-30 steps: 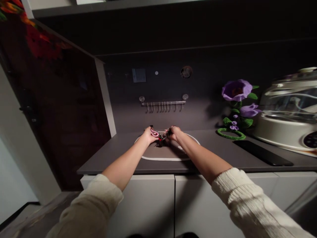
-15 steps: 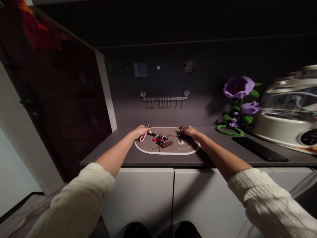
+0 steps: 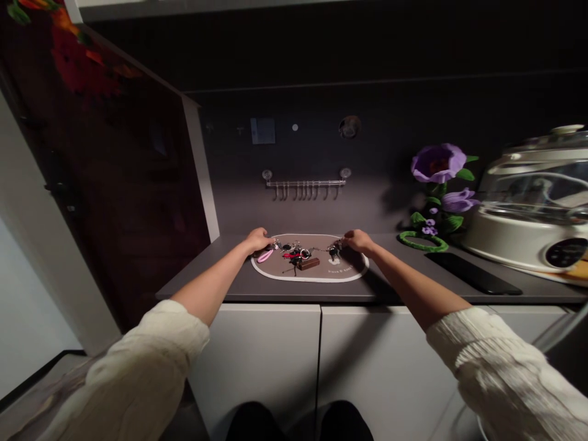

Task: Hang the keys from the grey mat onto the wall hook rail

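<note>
My left hand (image 3: pixel 257 241) is at the left end of an oval brown mat (image 3: pixel 316 275) with a white rim. Its fingers look slightly apart, just beside a key ring with a pink wrist strap (image 3: pixel 265 256), which lies on the mat. At the mat's right end, the fingers of my right hand (image 3: pixel 358 241) are closed at the edge of a bunch of keys (image 3: pixel 336 249); the exact grip is small and dim. Between my hands lie a brown bar-shaped piece (image 3: pixel 309 264), a red key piece (image 3: pixel 291 256) and several metal rings and keys.
A clear hook rail (image 3: pixel 307 183) is fixed to the dark back wall. To the right are purple fabric flowers (image 3: pixel 438 164) with a green ring base, a black phone-like slab (image 3: pixel 475 274) and a cream appliance (image 3: pixel 509 233). White cabinet doors (image 3: pixel 271 355) stand below the counter.
The pink strap has gone from hanging by my left hand to lying flat on the mat. My right hand shifted slightly, with the keys beside it now spread lower. The camera view moved a little.
</note>
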A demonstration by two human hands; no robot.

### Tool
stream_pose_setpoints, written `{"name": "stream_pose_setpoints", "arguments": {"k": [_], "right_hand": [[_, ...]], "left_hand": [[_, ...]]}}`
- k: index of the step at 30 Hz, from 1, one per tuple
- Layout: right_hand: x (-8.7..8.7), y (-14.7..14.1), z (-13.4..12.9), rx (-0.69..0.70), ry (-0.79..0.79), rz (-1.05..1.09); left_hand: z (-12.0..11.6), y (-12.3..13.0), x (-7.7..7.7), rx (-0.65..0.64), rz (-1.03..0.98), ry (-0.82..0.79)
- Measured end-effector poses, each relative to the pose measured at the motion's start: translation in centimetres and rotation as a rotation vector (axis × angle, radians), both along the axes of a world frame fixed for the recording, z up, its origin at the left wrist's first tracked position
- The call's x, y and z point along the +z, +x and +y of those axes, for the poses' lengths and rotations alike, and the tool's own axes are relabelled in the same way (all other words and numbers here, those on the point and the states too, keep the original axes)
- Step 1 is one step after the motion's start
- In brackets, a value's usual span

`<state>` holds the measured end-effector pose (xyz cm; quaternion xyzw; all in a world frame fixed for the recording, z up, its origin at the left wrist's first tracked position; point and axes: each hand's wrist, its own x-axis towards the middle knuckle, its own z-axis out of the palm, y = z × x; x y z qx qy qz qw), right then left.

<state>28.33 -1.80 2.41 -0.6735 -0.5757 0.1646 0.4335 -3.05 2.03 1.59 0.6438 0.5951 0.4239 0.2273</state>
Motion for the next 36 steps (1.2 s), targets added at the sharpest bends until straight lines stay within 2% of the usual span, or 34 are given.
{"name": "stream_pose_setpoints", "arguments": {"k": [1,3,5,7,9,12,14,17,21,24,28,36], "right_hand": [[0.6,-0.3,-0.5,0.032,-0.014,-0.046],[2.0,-1.4,-1.6,0.195,-0.078,-0.099],[3.6,-2.8,-2.8,0.347,-0.184,0.003],[5.1,-4.5,-3.9,0.599,-0.297,0.152],[6.1,-6.1,-4.8,0.794,-0.338,0.284],[6.3,-7.9,-5.3,0.899,-0.316,0.465],[5.4,-8.5,-5.4,0.905,-0.309,0.554],[3.2,-8.7,-5.4,0.903,-0.316,0.661],[0.1,-8.4,-5.9,0.9,-0.343,0.773],[-1.2,-8.1,-6.2,0.863,-0.31,0.819],[-1.5,-8.0,-6.4,0.826,-0.282,0.828],[-0.7,-8.4,-5.8,0.842,-0.297,0.849]], "left_hand": [[-0.4,0.1,0.6,-0.021,0.021,0.003],[-1.4,0.4,2.0,-0.152,0.031,-0.022],[-2.9,0.9,3.7,-0.333,-0.003,-0.019],[-4.5,1.6,5.1,-0.571,-0.067,-0.049],[-6.0,2.2,6.2,-0.727,-0.215,-0.103],[-7.5,2.9,6.3,-0.857,-0.472,-0.195],[-8.0,3.2,5.5,-0.889,-0.591,-0.268],[-8.1,3.3,3.3,-0.886,-0.732,-0.346],[-7.7,3.2,0.1,-0.829,-0.86,-0.441],[-7.4,3.0,-1.4,-0.786,-0.93,-0.439],[-7.2,3.1,-1.9,-0.782,-0.978,-0.41],[-6.8,3.0,-1.0,-0.761,-0.85,-0.434]]}}
